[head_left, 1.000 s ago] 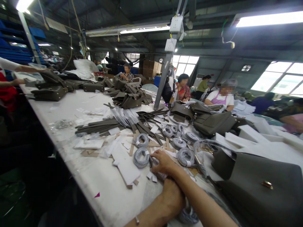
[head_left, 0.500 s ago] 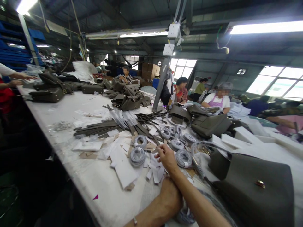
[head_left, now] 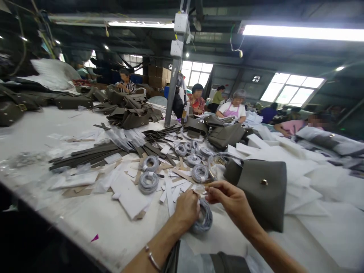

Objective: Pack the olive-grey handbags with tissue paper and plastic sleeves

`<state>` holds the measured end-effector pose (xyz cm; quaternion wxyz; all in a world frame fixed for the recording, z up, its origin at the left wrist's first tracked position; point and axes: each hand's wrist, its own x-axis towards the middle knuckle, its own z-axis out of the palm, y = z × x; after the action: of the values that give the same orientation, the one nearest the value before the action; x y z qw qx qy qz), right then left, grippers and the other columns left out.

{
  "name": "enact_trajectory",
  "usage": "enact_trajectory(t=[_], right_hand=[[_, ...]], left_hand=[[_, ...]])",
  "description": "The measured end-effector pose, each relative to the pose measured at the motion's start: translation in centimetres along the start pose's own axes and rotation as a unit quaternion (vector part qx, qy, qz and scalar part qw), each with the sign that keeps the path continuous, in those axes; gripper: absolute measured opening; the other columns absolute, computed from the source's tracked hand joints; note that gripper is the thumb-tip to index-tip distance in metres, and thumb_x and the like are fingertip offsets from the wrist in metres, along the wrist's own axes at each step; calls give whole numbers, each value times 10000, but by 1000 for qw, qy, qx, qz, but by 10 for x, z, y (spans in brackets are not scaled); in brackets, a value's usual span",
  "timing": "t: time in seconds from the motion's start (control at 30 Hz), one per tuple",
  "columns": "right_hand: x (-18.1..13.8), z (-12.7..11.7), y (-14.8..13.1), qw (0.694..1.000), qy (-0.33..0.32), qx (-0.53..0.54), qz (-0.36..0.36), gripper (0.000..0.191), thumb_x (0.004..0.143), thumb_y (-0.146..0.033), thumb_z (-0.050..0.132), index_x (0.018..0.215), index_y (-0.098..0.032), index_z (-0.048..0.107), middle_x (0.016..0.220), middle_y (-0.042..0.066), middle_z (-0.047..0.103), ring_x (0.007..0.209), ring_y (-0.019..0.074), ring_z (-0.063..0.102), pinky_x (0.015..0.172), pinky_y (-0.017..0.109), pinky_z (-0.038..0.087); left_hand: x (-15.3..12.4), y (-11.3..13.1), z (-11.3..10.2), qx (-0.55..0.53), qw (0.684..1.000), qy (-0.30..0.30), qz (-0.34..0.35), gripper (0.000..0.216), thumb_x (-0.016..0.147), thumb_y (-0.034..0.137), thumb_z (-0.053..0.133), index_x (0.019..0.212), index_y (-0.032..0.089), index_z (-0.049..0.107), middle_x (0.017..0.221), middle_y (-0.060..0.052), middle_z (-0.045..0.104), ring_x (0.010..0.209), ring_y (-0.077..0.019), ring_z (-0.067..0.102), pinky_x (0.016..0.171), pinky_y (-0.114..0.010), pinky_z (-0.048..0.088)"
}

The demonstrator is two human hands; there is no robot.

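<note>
My left hand (head_left: 186, 207), wearing a bracelet, is closed at the left edge of a grey, plastic-wrapped coil (head_left: 207, 222) and appears to grip it. Its fingertips are hidden behind the knuckles. Just above that coil, the thumb and fingers of my right hand (head_left: 229, 195) are pinched together; what is between them is too small to tell. Close in front of me lies a dark olive piece partly under clear plastic (head_left: 210, 263). Similar coils (head_left: 148, 182) lie beyond my hands, and an olive handbag (head_left: 264, 189) with a gold clasp stands to the right.
White strips (head_left: 170, 197) and a white foam sheet (head_left: 132, 195) are scattered ahead. Dark straps (head_left: 93, 153) lie farther left, before a pile of olive bags (head_left: 127, 113). A metal post (head_left: 172, 91) rises behind. White sheets (head_left: 321, 227) cover the right side. Several people sit beyond.
The view has swung right. My crossed arms have separated: the left hand has moved to the coil, and the right hand has drawn back from the white strips to above it.
</note>
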<state>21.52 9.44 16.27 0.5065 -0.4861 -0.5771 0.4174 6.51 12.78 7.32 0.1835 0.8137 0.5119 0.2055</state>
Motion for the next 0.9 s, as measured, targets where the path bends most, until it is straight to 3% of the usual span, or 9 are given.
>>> enact_trajectory(t=[0.17,0.33,0.6,0.9], right_hand=[[-50,-9,16,988,-7,-127,-92,140,838,-365,703,859,-235,751,708,21,749,627,212,740,592,269,619],[-79,-7,19,989,-14,-128,-72,159,869,-393,672,842,-250,736,741,20,750,605,210,742,528,231,597],[-68,5,32,995,28,-99,20,258,833,-470,682,801,-216,710,680,35,728,641,220,723,606,287,601],[-56,6,19,991,20,-127,30,200,854,-422,617,823,-226,595,650,15,690,600,216,705,557,295,571]], left_hand=[[-2,2,-6,21,1000,7,9,273,845,118,522,1067,208,654,1112,-53,659,1102,-208,585,972,-310,443],[-5,2,-8,37,999,21,16,314,867,121,522,1150,194,636,1148,-60,652,1138,-217,568,1023,-323,417],[-9,8,-14,56,997,45,38,364,872,77,479,1191,184,619,1152,-84,636,1124,-249,559,1016,-369,423],[-12,9,-17,55,997,41,45,393,875,44,419,1191,168,617,1114,-98,639,1082,-270,564,975,-402,444]])
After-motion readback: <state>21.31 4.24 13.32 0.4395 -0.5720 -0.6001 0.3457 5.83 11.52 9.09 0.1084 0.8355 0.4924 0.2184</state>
